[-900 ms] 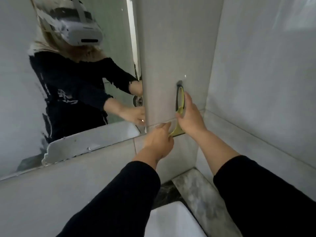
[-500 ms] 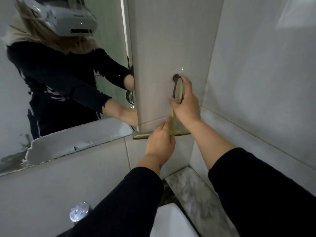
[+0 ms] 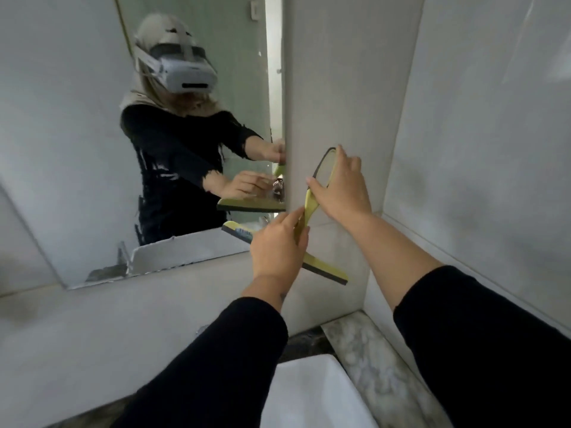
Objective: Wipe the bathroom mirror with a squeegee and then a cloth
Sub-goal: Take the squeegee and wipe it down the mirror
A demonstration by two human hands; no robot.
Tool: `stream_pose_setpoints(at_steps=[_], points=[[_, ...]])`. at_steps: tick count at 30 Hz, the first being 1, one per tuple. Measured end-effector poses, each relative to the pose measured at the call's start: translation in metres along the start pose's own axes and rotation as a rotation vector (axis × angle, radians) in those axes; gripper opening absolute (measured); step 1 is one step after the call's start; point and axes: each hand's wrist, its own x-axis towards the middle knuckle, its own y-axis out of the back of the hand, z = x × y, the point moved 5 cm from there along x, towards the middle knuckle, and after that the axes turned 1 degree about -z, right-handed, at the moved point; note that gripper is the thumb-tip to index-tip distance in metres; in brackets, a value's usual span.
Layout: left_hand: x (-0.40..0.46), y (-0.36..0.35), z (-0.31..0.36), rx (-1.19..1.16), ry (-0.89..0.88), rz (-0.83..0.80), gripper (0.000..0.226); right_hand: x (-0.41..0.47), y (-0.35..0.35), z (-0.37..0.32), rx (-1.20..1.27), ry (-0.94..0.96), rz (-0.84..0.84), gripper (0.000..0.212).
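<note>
A yellow-green squeegee (image 3: 324,268) with a dark rubber blade is held in the air in front of the tiled wall, just right of the mirror (image 3: 92,134). My right hand (image 3: 343,193) grips its looped handle near the top. My left hand (image 3: 278,248) closes around the lower handle just above the blade, hiding the blade's middle. The blade slants down to the right, and its left end overlaps the mirror's lower right corner. The mirror shows my reflection and streaks of white residue along its lower edge. No cloth is in view.
A white sink basin (image 3: 312,393) sits below my arms. A marble ledge (image 3: 380,366) runs along the right wall. Tiled walls (image 3: 479,149) close in the corner on the right, and a white tiled strip (image 3: 123,319) lies under the mirror.
The squeegee has come off the dark wall hook and moved left and outward, its blade now tilted. Both hands moved with it, and the view swung up and left toward the mirror.
</note>
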Motion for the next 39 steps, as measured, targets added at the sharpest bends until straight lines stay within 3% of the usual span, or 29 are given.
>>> stream_pose_setpoints(at_steps=[3, 7, 16, 20, 24, 32, 39], points=[[0.002, 0.047, -0.012, 0.065, -0.037, 0.062, 0.035, -0.019, 0.014, -0.054, -0.298, 0.335, 0.004, 0.067], [0.001, 0.112, -0.035, 0.135, -0.014, 0.141, 0.033, -0.043, 0.011, -0.113, -0.416, 0.763, -0.078, 0.049], [-0.004, 0.251, -0.066, 0.359, -0.046, 0.301, 0.030, -0.056, 0.018, -0.244, -0.372, 1.103, 0.046, 0.032], [0.007, 0.312, -0.068, 0.398, -0.097, 0.400, 0.032, -0.046, 0.032, -0.298, -0.286, 1.106, 0.089, 0.030], [0.021, 0.357, -0.068, 0.388, -0.118, 0.513, 0.031, -0.030, 0.047, -0.342, -0.290, 1.116, 0.244, 0.033], [0.060, 0.392, -0.094, 0.355, -0.044, 0.632, 0.039, 0.018, 0.077, -0.416, -0.264, 0.966, 0.502, 0.049], [0.101, 0.365, -0.120, 0.345, 0.068, 0.529, 0.066, 0.063, 0.095, -0.463, -0.278, 0.812, 0.409, 0.057]])
